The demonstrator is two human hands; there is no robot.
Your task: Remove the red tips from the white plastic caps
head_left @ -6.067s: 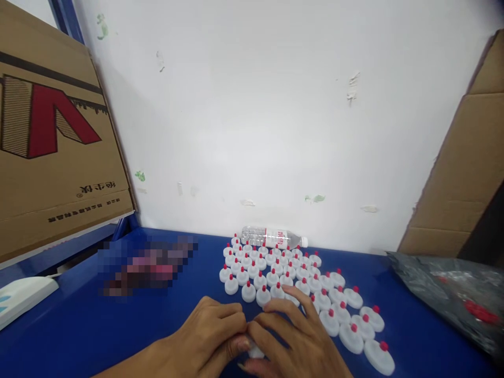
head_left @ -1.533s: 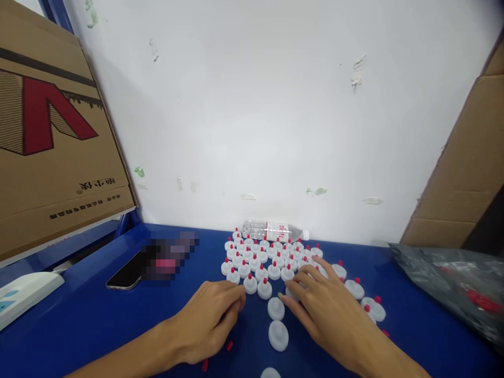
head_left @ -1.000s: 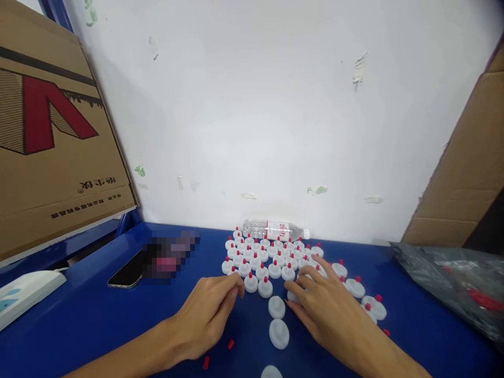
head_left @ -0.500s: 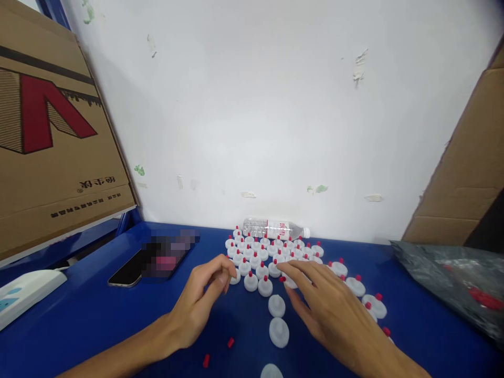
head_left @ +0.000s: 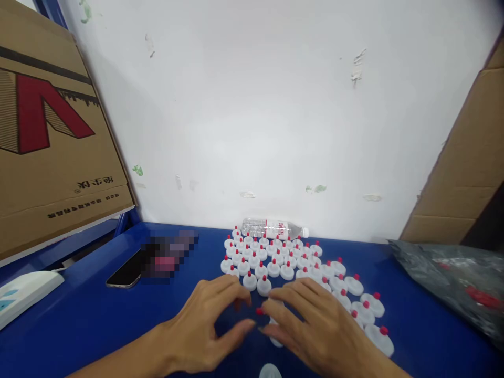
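My left hand (head_left: 208, 323) hovers over the near part of the blue table, its thumb and fingers apart with nothing seen between them. Facing it, my right hand (head_left: 313, 325) pinches a white round cap (head_left: 273, 321), mostly hidden by its fingers. A small red tip (head_left: 259, 311) pokes out from it toward my left hand. Beyond both hands, several white caps with red tips (head_left: 264, 285) stand upright in a cluster that runs down the right side. At the bottom edge lies a white cap without a red tip (head_left: 270, 371).
A clear plastic bottle (head_left: 275, 229) lies against the white wall behind the cluster. On the left are a phone (head_left: 124, 270), a white device (head_left: 27, 294) and a cardboard box (head_left: 66, 168). A grey plastic bag (head_left: 444, 283) with red pieces lies on the right.
Both hands have come nearer to me and closer together. The left fingers have spread. The cap that was by my right fingers now stands upright in the cluster. The loose red tips are out of sight.
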